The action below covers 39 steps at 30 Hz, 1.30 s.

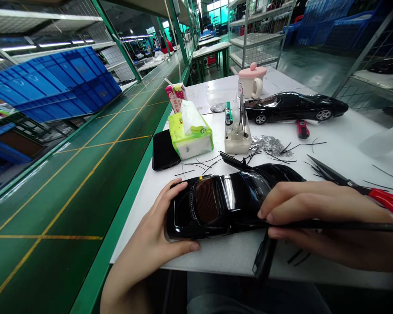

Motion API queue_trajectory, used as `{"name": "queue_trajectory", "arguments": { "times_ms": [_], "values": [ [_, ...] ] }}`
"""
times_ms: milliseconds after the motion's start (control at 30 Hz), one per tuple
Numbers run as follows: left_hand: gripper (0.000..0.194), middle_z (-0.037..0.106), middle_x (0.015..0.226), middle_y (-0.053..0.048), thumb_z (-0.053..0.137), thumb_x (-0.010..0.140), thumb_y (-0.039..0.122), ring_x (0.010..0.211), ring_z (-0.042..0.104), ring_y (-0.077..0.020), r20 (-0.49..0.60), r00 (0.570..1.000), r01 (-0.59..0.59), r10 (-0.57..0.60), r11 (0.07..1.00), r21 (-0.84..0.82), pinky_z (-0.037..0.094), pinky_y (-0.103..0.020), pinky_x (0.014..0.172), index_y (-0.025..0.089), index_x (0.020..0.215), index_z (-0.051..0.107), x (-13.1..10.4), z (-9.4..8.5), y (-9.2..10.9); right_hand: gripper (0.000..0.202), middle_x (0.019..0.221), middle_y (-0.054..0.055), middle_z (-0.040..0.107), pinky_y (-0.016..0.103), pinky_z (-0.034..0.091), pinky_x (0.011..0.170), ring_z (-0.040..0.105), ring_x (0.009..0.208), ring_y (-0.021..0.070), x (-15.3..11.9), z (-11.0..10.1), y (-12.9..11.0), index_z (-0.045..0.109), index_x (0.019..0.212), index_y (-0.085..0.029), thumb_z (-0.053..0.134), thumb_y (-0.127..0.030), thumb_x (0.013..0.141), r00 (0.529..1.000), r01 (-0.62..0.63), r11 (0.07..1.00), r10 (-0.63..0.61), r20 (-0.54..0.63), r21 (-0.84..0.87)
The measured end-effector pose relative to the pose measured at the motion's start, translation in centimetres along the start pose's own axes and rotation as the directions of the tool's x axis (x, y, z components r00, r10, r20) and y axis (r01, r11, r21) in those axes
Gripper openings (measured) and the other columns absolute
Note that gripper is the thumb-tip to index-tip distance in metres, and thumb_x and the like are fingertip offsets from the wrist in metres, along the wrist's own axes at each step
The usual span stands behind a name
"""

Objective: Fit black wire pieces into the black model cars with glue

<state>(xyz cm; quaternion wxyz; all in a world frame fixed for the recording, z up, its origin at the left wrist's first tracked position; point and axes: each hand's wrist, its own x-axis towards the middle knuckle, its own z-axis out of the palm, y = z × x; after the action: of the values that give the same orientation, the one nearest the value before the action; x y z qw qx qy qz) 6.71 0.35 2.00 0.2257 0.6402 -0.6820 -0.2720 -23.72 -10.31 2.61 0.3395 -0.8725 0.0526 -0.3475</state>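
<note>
A glossy black model car (236, 192) lies on the white work surface in front of me, both its doors swung out. My left hand (157, 222) is wrapped round its left end, thumb on the near side and fingers on the far side. In my right hand (317, 213) is a long, thin black tool (356, 225), pinched like a pen. Its tip is hidden at the car's near side, by the opened near door (264, 257). The far door (232, 161) stands out on the other side.
Red-handled scissors (388, 200) lie at the right. Beyond the car are black strips, a tissue pack (191, 135), a phone (165, 150), a tool holder (237, 141), a red cutter (303, 129), another black model car (294, 107) and a lidded mug (251, 83). A green conveyor (85, 174) runs left.
</note>
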Motion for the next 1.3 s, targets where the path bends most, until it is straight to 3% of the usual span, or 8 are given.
{"name": "queue_trajectory", "arguments": {
  "times_ms": [200,367,667,967,1167,1300],
  "values": [
    [0.089,0.027,0.166,0.003,0.084,0.078,0.054,0.156,0.026,-0.0346,-0.001,1.0,-0.005,0.005,1.0,0.001,0.023,-0.062,0.126,0.058,0.147,0.028,0.1,0.0,0.0,0.011,0.091,0.007,0.072,0.02,0.054,0.061,0.071,0.074,0.012,0.0,-0.1,0.0,0.058,0.099,-0.018,0.064,-0.009,0.095,1.0,0.014,1.0,-0.013,0.014,-0.018],
    [0.09,0.027,0.166,-0.002,0.083,0.078,0.055,0.156,0.026,-0.0362,0.002,1.0,-0.023,0.023,1.0,-0.002,0.024,-0.06,0.126,0.05,0.15,0.03,0.0,0.0,0.0,0.011,0.09,0.007,0.073,0.021,0.056,0.06,0.071,0.073,0.0134,0.1,-0.2,-0.3,0.06,0.1,-0.019,0.064,-0.011,0.095,1.0,0.021,1.0,-0.021,0.005,-0.023],
    [0.091,0.03,0.166,-0.002,0.085,0.077,0.052,0.155,0.028,-0.0372,-0.018,1.0,-0.021,0.021,1.0,0.015,0.025,-0.06,0.126,0.05,0.15,0.031,-0.1,0.0,-0.1,0.012,0.096,0.006,0.076,0.023,0.056,0.063,0.074,0.075,0.0148,-1.0,0.0,-0.7,0.066,0.106,-0.021,0.061,-0.013,0.098,0.998,0.046,0.982,-0.052,-0.024,-0.185],
    [0.092,0.027,0.167,0.0,0.086,0.077,0.049,0.156,0.026,-0.037,-0.006,1.0,0.003,-0.003,1.0,-0.004,0.02,-0.065,0.125,0.054,0.149,0.029,-0.3,0.0,0.1,0.013,0.097,0.005,0.076,0.021,0.056,0.066,0.074,0.077,0.0142,-1.2,0.0,-0.9,0.067,0.106,-0.022,0.061,-0.013,0.098,0.999,0.035,0.978,-0.042,-0.029,-0.204],
    [0.093,0.026,0.167,-0.002,0.087,0.076,0.047,0.156,0.025,-0.0375,-0.007,1.0,0.01,-0.01,1.0,-0.007,0.022,-0.063,0.126,0.05,0.15,0.031,-0.2,0.0,0.1,0.014,0.097,0.006,0.076,0.022,0.058,0.066,0.075,0.078,0.0159,-1.3,0.0,-0.9,0.069,0.107,-0.022,0.063,-0.013,0.097,0.998,0.035,0.979,-0.044,-0.038,-0.199],
    [0.093,0.026,0.167,0.001,0.087,0.076,0.048,0.156,0.025,-0.0368,-0.005,1.0,0.01,-0.01,1.0,-0.008,0.02,-0.065,0.125,0.056,0.149,0.029,-0.1,0.0,0.0,0.015,0.1,0.005,0.076,0.021,0.058,0.066,0.075,0.079,0.015,-1.1,-0.5,-0.7,0.067,0.108,-0.021,0.061,-0.013,0.098,0.998,0.061,0.977,-0.062,0.003,-0.206]
  ]
}}
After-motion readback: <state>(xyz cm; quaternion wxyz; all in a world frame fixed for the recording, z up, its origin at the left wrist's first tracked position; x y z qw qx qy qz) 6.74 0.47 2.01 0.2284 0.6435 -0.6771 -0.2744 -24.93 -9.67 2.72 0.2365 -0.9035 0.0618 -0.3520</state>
